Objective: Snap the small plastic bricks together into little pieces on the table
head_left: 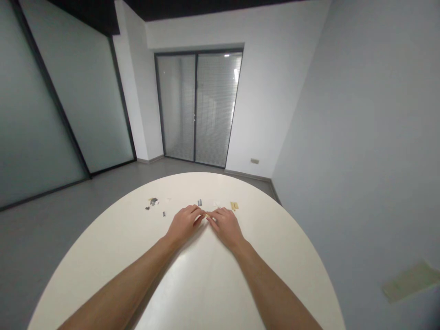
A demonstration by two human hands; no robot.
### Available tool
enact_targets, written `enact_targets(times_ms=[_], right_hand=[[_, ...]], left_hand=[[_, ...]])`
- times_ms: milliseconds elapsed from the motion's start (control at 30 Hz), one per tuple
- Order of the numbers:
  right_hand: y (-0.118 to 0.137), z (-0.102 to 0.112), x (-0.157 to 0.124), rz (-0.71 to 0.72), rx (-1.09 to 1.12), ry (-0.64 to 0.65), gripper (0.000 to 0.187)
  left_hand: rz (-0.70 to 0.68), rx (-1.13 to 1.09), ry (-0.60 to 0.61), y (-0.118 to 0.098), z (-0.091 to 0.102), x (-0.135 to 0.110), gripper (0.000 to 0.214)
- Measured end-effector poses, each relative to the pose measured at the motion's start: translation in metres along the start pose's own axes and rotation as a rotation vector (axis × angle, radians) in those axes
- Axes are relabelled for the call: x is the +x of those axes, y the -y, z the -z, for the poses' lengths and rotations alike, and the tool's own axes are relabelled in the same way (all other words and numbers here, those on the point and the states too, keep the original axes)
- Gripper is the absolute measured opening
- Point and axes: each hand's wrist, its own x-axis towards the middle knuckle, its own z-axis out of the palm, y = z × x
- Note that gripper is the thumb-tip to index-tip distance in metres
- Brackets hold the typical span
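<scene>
Delicately, a small pale piece [207, 215] is pinched between the left hand [184, 224] and the right hand [227, 227] — scattered bits [153, 201] are seen beyond it on a round white table [206, 284].

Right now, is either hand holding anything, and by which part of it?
The left hand and right hand meet at the fingertips around a tiny pale yellowish piece. It seems pinched, but it is too small to tell which part.

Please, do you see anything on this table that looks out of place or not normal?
Yes: small scraps lie scattered on the round white table beyond the left hand and right hand. A dark crumpled clump sits leftmost, a yellowish strip rightmost. They look like loose litter; they are too small to identify.
</scene>
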Motion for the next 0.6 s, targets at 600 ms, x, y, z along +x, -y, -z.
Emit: enact_targets(times_ms=[600], right_hand=[[-0.0037, -0.0038, -0.0005, -0.046, -0.012, -0.014, 0.024]], left_hand=[[0.078, 0.06, -0.033, 0.0044, -0.0003, -0.0013, 0.01]])
